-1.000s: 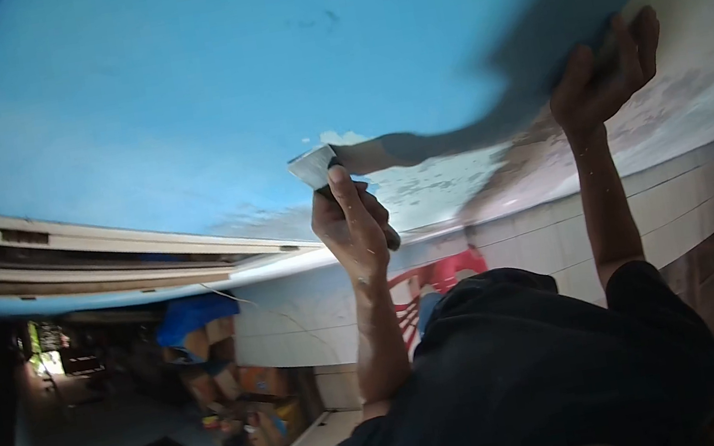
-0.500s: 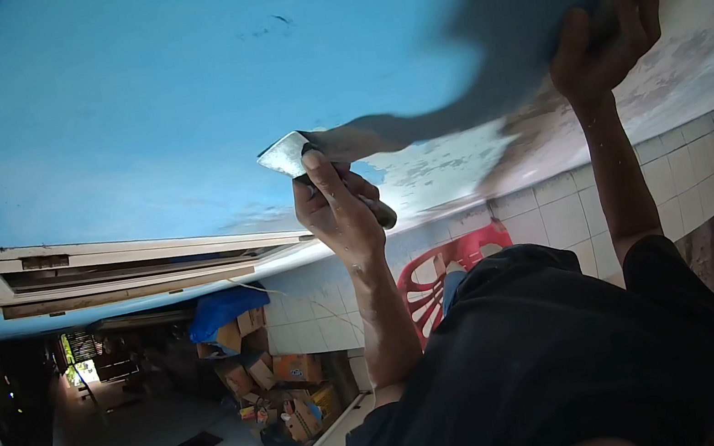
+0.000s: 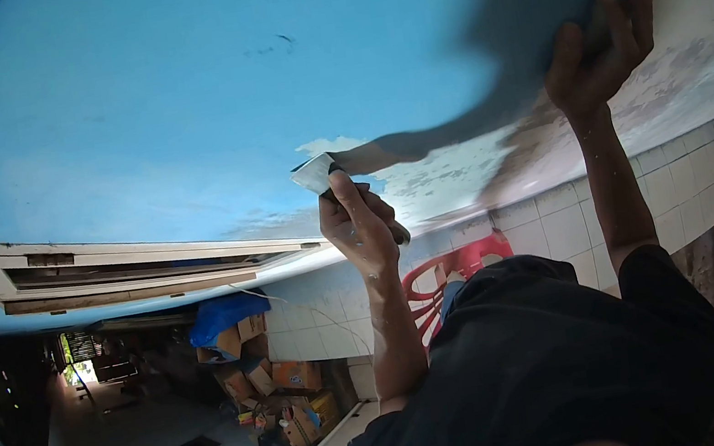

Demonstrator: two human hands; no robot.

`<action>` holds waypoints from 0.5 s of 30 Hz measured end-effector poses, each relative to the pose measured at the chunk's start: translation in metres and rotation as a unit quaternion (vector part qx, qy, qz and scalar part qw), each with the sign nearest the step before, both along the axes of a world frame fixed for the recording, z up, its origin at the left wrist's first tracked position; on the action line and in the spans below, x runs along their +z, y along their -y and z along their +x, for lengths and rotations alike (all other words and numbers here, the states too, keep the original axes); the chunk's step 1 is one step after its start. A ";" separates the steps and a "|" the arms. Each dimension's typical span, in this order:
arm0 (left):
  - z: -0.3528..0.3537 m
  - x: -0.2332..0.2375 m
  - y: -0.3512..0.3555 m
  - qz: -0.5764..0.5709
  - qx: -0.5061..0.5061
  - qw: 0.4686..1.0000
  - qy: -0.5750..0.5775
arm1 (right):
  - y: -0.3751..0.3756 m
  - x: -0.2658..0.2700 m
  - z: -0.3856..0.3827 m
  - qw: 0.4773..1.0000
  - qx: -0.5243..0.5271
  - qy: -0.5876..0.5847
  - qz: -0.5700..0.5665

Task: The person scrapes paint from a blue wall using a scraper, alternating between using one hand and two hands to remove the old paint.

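Note:
My left hand (image 3: 361, 218) is closed around the handle of a metal scraper (image 3: 314, 173). The scraper's flat blade lies against the blue painted wall (image 3: 172, 94), beside a pale bare patch (image 3: 340, 143) with ragged edges. Further right, my right hand (image 3: 601, 62) is raised to the wall in shadow, thumb and fingers curved round a dark thing that I cannot make out. Pale, mottled wall (image 3: 451, 174) shows between the hands, below the blue paint.
White tiles (image 3: 559, 216) line the lower wall, with a red plastic chair (image 3: 472, 254) in front. A framed opening (image 3: 133, 267) is at the left. Cardboard boxes (image 3: 295, 375) and a blue sheet (image 3: 222, 317) stand on the floor side.
The left hand and scraper have moved right and slightly down in view, and a pale patch now shows above the blade. The right hand has shifted slightly left and down.

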State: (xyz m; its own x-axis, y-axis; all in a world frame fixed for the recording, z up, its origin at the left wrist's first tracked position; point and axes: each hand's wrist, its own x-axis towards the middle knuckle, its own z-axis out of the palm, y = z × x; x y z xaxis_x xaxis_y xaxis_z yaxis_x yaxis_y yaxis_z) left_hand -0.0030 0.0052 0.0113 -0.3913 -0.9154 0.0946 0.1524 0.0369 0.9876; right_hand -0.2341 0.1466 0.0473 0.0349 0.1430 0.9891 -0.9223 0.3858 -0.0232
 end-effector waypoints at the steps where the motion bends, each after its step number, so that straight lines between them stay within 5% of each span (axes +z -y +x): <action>1: 0.000 -0.001 0.001 0.003 -0.002 1.000 -0.006 | 0.000 -0.001 -0.002 1.000 0.006 -0.004 -0.005; 6: -0.002 0.025 0.004 0.016 0.037 0.997 -0.063 | 0.001 -0.001 0.002 1.000 -0.004 0.006 0.017; 10: 0.007 0.011 0.005 0.022 0.000 1.000 -0.020 | -0.001 -0.004 0.007 0.998 -0.033 0.026 0.050; 15: 0.001 0.003 0.013 0.061 -0.008 0.991 -0.116 | 0.008 -0.006 0.009 0.997 -0.040 0.030 0.056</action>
State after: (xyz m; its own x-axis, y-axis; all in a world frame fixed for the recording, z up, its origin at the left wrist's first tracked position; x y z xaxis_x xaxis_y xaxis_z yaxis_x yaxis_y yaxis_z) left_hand -0.0024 -0.0079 0.0145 -0.3864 -0.9194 0.0736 0.3760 -0.0842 0.9228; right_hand -0.2247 0.1391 0.0413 -0.0186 0.0316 0.9993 -0.8867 0.4613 -0.0311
